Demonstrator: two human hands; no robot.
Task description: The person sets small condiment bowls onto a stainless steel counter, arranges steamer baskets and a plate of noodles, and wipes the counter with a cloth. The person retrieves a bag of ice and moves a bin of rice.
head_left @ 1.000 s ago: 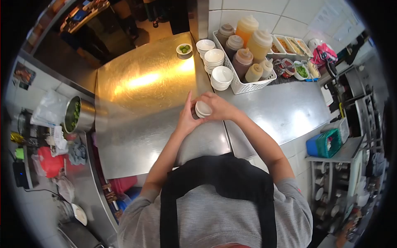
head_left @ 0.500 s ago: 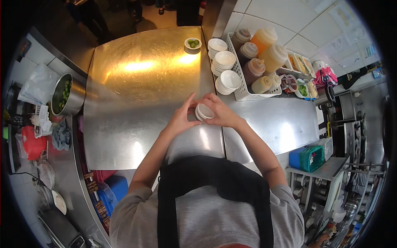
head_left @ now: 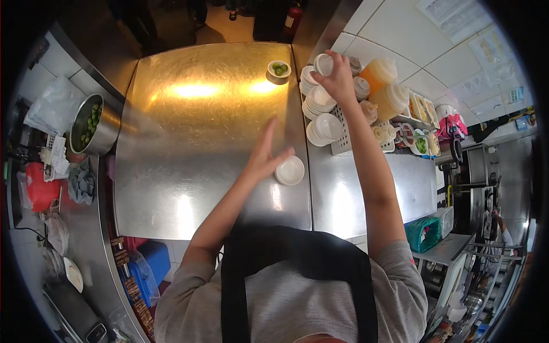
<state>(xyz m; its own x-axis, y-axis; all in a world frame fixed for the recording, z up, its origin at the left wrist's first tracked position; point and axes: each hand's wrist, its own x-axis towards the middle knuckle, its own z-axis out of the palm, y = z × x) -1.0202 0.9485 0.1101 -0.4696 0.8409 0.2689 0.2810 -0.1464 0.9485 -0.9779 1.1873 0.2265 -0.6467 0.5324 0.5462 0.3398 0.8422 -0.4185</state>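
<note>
Up at the far end of the white bowl stacks, my right hand (head_left: 338, 78) grips a small white bowl (head_left: 323, 64), thumb and fingers at its sides. That bowl overlaps the far stack (head_left: 309, 76) in this view. My left hand (head_left: 266, 155) is open, fingers stretched out and thumb apart. Close to its thumb, another white bowl (head_left: 290, 171) sits upright on the steel counter. Two more stacks of white bowls, a middle one (head_left: 321, 98) and a near one (head_left: 327, 127), line the white basket.
A white perforated basket (head_left: 342, 140) holds several sauce bottles (head_left: 391, 102) at the right. A bowl of green limes (head_left: 279, 70) stands on the far part of the steel counter (head_left: 189, 137). On the left is a metal pot (head_left: 107, 134) with green fruit.
My hands have parted from the small bowls at the near counter. The right hand has moved forward and right to the stacks with a bowl; the left has let go, leaving one bowl behind.
</note>
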